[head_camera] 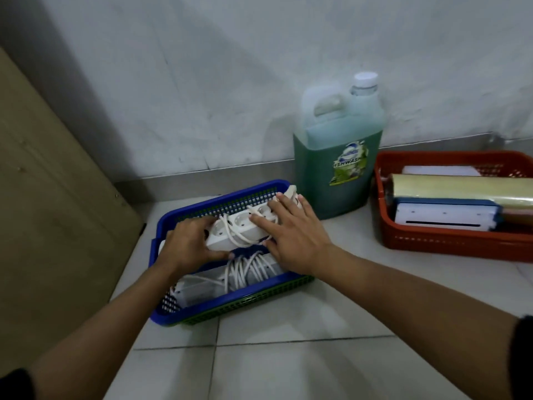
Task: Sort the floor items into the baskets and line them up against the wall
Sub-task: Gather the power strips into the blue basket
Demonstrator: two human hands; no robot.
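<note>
A blue basket (219, 303), nested in a green one (259, 295), sits on the floor tiles near the wall. A white power strip (239, 226) wrapped in its cord lies across the basket's far side. My left hand (189, 243) grips its left end. My right hand (291, 235) lies flat over its right part, fingers spread. A second white power strip (251, 272) with a coiled cord lies lower in the basket. To the right stands a red basket (450, 243) with a yellowish roll (461, 187) and a blue-edged white box (444, 216) in it.
A large jug of green dishwash liquid (337, 168) with a white cap stands against the wall between the two baskets. A beige cabinet side (43, 212) rises at the left. White floor tiles (288, 356) stretch toward me.
</note>
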